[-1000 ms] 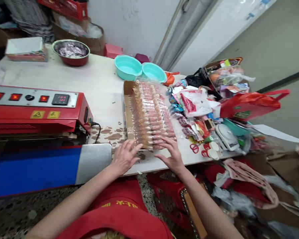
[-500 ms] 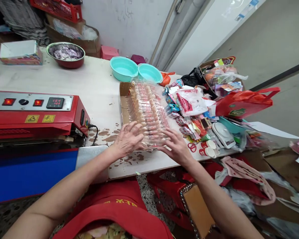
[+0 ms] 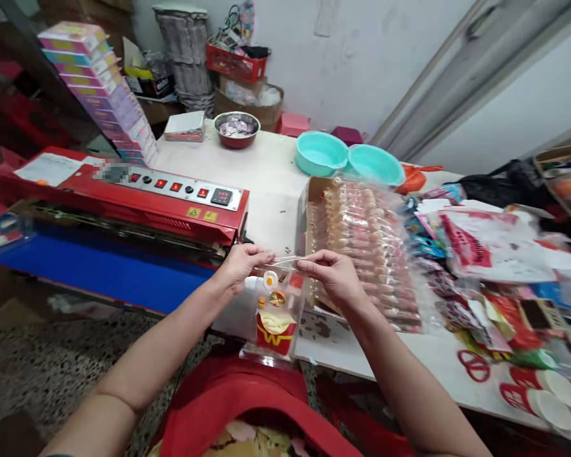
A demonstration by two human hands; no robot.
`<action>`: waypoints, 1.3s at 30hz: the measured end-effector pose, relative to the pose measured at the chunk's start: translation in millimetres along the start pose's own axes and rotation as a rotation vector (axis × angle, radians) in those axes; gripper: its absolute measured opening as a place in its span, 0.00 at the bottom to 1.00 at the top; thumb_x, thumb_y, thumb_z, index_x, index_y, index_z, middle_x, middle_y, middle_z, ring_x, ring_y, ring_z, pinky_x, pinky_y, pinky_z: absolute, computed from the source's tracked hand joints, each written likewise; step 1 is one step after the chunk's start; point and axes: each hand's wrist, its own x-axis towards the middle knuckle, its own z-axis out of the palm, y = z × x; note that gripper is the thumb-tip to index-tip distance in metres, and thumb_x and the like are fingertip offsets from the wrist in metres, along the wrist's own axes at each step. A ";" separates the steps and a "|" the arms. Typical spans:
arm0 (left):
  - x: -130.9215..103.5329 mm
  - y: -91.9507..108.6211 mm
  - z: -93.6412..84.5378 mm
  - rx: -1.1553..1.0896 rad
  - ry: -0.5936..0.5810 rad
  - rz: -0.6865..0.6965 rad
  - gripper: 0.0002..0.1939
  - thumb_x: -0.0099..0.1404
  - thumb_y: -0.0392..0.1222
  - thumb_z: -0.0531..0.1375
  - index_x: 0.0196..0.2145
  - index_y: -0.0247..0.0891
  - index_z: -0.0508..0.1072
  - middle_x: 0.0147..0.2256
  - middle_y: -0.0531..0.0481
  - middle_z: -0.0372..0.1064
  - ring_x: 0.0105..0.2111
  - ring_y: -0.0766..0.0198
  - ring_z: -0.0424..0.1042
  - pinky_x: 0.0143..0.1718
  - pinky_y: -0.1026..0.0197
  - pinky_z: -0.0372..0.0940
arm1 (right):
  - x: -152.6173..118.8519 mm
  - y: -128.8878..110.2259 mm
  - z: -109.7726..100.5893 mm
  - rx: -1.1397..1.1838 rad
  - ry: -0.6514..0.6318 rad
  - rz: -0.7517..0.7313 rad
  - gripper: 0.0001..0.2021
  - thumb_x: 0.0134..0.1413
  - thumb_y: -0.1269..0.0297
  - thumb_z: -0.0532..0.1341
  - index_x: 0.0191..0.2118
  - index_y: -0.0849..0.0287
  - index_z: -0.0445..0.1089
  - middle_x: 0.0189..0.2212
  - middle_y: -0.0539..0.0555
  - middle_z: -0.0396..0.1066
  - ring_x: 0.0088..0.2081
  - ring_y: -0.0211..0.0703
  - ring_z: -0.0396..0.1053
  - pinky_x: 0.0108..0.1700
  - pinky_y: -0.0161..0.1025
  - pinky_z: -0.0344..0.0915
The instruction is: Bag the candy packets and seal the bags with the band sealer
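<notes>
A clear plastic bag (image 3: 275, 311) hangs between my hands, its open top edge pinched at both corners. Inside it show a fried-egg shape, a small burger shape and a red and yellow fries pouch. My left hand (image 3: 242, 266) is closed on the bag's left top corner, and my right hand (image 3: 330, 273) pinches the right one. Just right of the bag, a cardboard box (image 3: 309, 212) is filled with rows of wrapped pinkish packs (image 3: 368, 247).
On the left stands a red sealing machine (image 3: 171, 203) with a blue belt (image 3: 99, 260). Two turquoise basins (image 3: 321, 154), a bowl of packets (image 3: 236, 130) and stacked boxes (image 3: 102, 95) are behind. Packages, red scissors (image 3: 474, 366) and paper cups (image 3: 542, 397) lie at right.
My hands have left the wrapped packs and now hold the clear bag between them. The view has turned left, showing more of the machine and the stacked boxes.
</notes>
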 end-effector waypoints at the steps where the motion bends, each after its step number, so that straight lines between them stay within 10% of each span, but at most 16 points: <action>1: 1.3 -7.8 -9.3 -0.019 0.051 0.014 0.20 0.39 0.48 0.73 0.25 0.31 0.75 0.25 0.46 0.73 0.22 0.62 0.71 0.24 0.62 0.64 | 4.4 9.6 8.2 0.029 -0.021 0.055 0.15 0.28 0.59 0.76 0.24 0.60 0.75 0.22 0.52 0.75 0.25 0.40 0.71 0.30 0.38 0.71; 6: 3.3 -37.3 -39.9 -0.046 0.277 0.054 0.19 0.43 0.49 0.71 0.25 0.31 0.72 0.22 0.48 0.71 0.20 0.65 0.69 0.22 0.63 0.63 | 25.0 45.7 41.8 0.110 -0.042 0.230 0.19 0.18 0.62 0.78 0.21 0.62 0.73 0.20 0.52 0.74 0.23 0.40 0.71 0.29 0.37 0.71; 14: -23.7 -75.0 -67.7 -0.080 0.203 0.070 0.42 0.43 0.33 0.70 0.55 0.41 0.57 0.38 0.48 0.73 0.31 0.63 0.73 0.31 0.63 0.68 | 37.6 65.0 70.8 0.123 -0.033 0.305 0.21 0.16 0.63 0.77 0.25 0.62 0.72 0.18 0.49 0.72 0.21 0.39 0.71 0.27 0.36 0.71; 26: 9.1 -55.0 -102.3 -0.191 0.427 -0.077 0.12 0.44 0.38 0.68 0.27 0.31 0.74 0.25 0.44 0.75 0.23 0.63 0.72 0.21 0.66 0.64 | 45.7 79.9 97.3 0.101 -0.124 0.358 0.24 0.18 0.64 0.76 0.29 0.62 0.71 0.22 0.54 0.76 0.22 0.41 0.72 0.27 0.36 0.69; 39: 15.9 -59.6 -128.2 -0.165 0.470 -0.101 0.18 0.43 0.35 0.70 0.34 0.31 0.72 0.29 0.43 0.76 0.24 0.61 0.74 0.23 0.64 0.68 | 71.4 103.6 121.0 0.276 0.082 0.434 0.20 0.18 0.72 0.74 0.25 0.60 0.67 0.18 0.50 0.73 0.20 0.39 0.70 0.21 0.33 0.67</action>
